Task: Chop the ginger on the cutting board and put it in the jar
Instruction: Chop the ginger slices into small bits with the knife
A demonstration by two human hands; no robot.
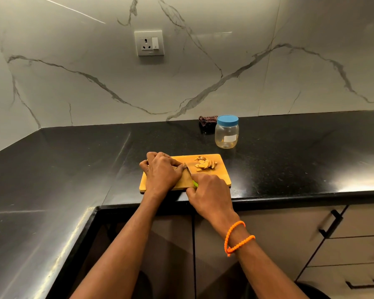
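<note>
Black worktop [289, 147] carries a board [222, 178] at frame centre, its long axis left-right, with ginger slices [205, 164] piled upper right. Left hand [160, 172] curls, contents hidden; right hand [209, 193] grips the knife [187, 168], blade pointing up-left. Lidded jar [226, 132] stands behind.

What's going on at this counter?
A person is chopping ginger on a wooden cutting board. The right hand holds a green-handled knife, while the left hand steadies the piece being cut. A pile of ginger slices lies on the board. The jar stands behind, its blue lid still on.

Two bare forearms, no sleeves, orange beaded bracelet [238, 238] looped twice around the right wrist
</note>
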